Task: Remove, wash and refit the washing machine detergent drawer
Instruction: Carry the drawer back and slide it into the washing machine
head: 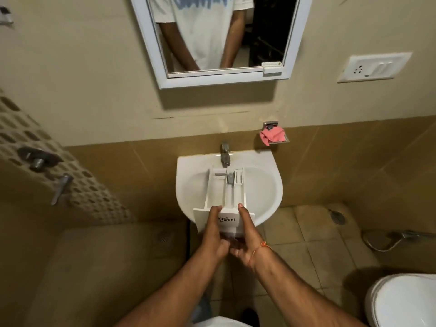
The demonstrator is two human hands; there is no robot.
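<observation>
The white detergent drawer lies lengthwise over the white wall sink, its far end under the chrome tap. Its front panel carries a Whirlpool label and points toward me, past the sink's near rim. My left hand grips the left side of that front panel, thumb on top. My right hand grips the right side, thumb on top too; an orange thread is tied on that wrist. No water stream is visible from the tap.
A pink cloth sits in a wall soap dish right of the tap. Above hangs a white-framed mirror; a socket plate is to its right. A toilet stands at bottom right, shower valves on the left wall.
</observation>
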